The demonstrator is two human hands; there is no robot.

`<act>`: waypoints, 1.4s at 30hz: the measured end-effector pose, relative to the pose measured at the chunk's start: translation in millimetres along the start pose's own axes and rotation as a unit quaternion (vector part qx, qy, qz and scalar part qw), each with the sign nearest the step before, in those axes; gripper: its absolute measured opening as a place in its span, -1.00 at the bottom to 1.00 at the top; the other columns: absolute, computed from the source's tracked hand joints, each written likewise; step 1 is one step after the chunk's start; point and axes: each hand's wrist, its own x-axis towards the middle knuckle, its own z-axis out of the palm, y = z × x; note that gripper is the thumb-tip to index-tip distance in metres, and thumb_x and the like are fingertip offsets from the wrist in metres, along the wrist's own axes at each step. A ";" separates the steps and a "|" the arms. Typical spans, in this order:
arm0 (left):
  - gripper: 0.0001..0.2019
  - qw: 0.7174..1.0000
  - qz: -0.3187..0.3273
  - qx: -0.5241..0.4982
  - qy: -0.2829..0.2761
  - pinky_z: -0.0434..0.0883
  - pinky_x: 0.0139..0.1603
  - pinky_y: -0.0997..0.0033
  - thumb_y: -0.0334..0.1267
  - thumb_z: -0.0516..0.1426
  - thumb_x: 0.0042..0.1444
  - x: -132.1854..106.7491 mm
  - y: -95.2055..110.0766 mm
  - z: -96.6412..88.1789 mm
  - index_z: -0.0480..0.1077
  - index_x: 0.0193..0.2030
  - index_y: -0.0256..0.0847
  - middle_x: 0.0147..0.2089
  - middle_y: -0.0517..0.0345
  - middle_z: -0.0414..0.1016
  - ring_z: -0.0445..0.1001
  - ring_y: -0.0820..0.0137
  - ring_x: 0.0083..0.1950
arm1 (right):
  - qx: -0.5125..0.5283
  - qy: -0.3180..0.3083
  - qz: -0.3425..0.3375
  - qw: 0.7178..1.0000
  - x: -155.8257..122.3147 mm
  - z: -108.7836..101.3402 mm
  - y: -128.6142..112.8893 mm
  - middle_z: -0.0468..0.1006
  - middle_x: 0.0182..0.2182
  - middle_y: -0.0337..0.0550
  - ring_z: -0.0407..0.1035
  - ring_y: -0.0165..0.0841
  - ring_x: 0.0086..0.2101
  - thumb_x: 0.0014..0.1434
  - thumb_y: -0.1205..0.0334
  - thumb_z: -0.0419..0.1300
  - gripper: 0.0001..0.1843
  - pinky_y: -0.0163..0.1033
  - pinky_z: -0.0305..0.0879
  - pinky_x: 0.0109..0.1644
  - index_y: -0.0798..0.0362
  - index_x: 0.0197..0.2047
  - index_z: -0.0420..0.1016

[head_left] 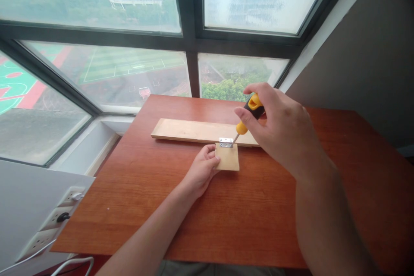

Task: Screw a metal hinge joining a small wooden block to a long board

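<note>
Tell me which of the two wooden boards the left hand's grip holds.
The small, squarish, light-brown wooden board, pinched in the left hand's grip; the long, pale, rectangular wooden board lies beyond it.

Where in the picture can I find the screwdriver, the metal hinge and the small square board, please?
Screwdriver [241, 128]: head view, on the yellow front end of its handle.
Metal hinge [225, 142]: head view, around its middle.
Small square board [229, 158]: head view, on its flat face.
</note>
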 end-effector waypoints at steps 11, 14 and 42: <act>-0.64 1.000 0.000 -0.001 0.004 0.49 -0.21 0.45 -0.52 0.23 -0.04 -0.7 0.6 1.9 0.31 -0.08 -0.23 -0.09 -0.02 0.59 0.58 0.33 -0.15 | 0.090 -0.028 -0.039 0.995 -1.3 0.6 -1.3 0.55 0.02 -0.05 0.47 -0.18 -0.10 0.19 0.34 0.07 -0.57 -0.06 0.39 -0.06 0.00 0.15 0.35; -0.65 1.000 -0.002 0.001 0.005 0.49 -0.22 0.45 -0.51 0.22 -0.03 -0.7 0.4 1.6 0.31 -0.09 -0.22 -0.10 -0.01 0.59 0.58 0.33 -0.16 | 0.034 -0.008 -0.029 0.999 0.2 2.9 1.4 0.57 -0.05 -0.06 0.47 -0.18 -0.20 0.22 0.25 0.11 -0.63 -0.04 0.38 -0.12 -0.01 0.10 0.38; -0.67 1.000 -0.005 0.013 0.016 0.50 -0.24 0.48 -0.56 0.15 0.04 -0.6 2.1 2.5 0.28 -0.06 -0.26 -0.07 -0.06 0.58 0.58 0.36 -0.19 | 0.006 -0.020 0.003 1.000 1.6 -3.2 9.7 0.60 -0.16 -0.13 0.48 -0.22 -0.31 0.20 0.21 0.17 -0.63 -0.07 0.36 -0.16 -0.02 0.09 0.43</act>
